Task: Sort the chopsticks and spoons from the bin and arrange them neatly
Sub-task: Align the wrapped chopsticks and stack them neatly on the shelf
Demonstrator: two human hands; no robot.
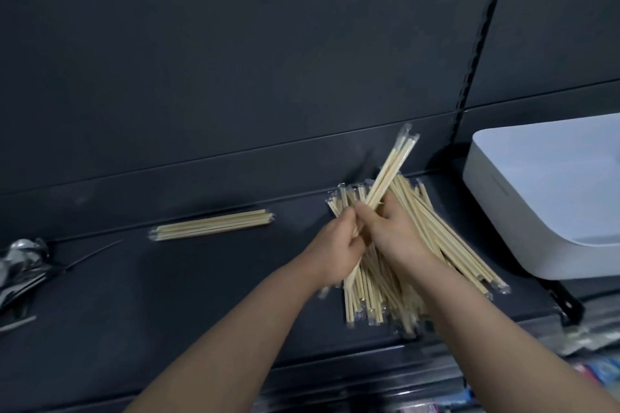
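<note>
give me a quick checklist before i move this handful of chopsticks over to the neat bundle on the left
1. Grip: left hand and right hand both hold the raised chopsticks: ok.
2. Handful free of the loose pile: cannot tell, the lower ends blend into it.
3. Neat bundle lying straight: ok.
4. Shelf path to the bundle unobstructed: ok.
5. Spoons apart from the chopsticks: ok, far left.
6. Bin emptied: cannot tell, inside hidden.

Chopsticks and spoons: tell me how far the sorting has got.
Done: a small aligned chopstick bundle and spoons lie apart on the shelf. In hand: left hand and right hand grip a few chopsticks above the loose pile. Left: straightening that crossed pile.
</note>
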